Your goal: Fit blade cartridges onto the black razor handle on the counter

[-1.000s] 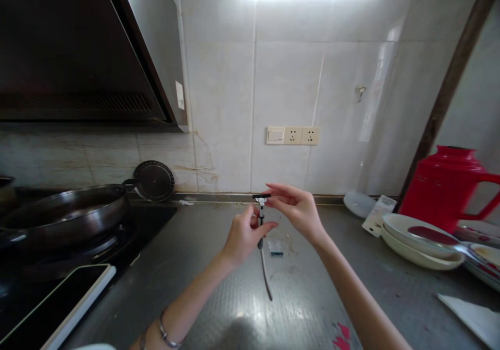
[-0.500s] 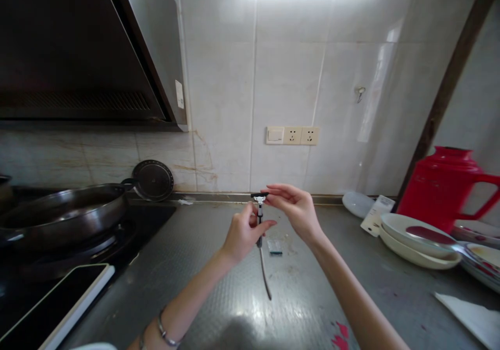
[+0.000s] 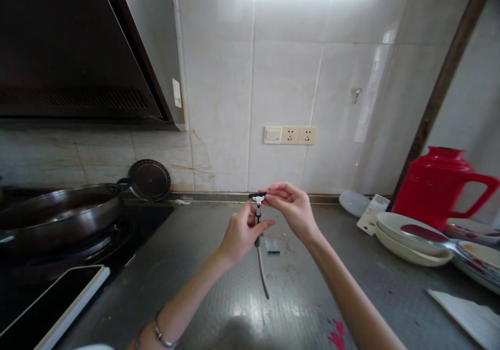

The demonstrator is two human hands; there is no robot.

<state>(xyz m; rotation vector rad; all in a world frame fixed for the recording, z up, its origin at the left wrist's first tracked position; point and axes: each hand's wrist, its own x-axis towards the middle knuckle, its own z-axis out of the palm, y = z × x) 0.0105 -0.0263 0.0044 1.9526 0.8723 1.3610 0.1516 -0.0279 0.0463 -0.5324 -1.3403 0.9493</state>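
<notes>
A razor with a dark crosswise head, a silver neck and a long thin grey tail stands nearly upright above the counter, in the middle of the view. My left hand is closed around its dark grip, thumb stretched to the right. The fingertips of my right hand pinch the right end of the razor's head. Part of the grip is hidden by my left fingers. Just below my hands a small clear case with a dark strip lies on the counter.
On the left, a steel pan sits on the stove beside a black lid; a phone-like tablet lies in front. Stacked dishes and a red jug stand right. Paper and red scraps lie nearer.
The view has shifted very slightly, moving everything a little left. Both hands keep the same hold on the razor.
</notes>
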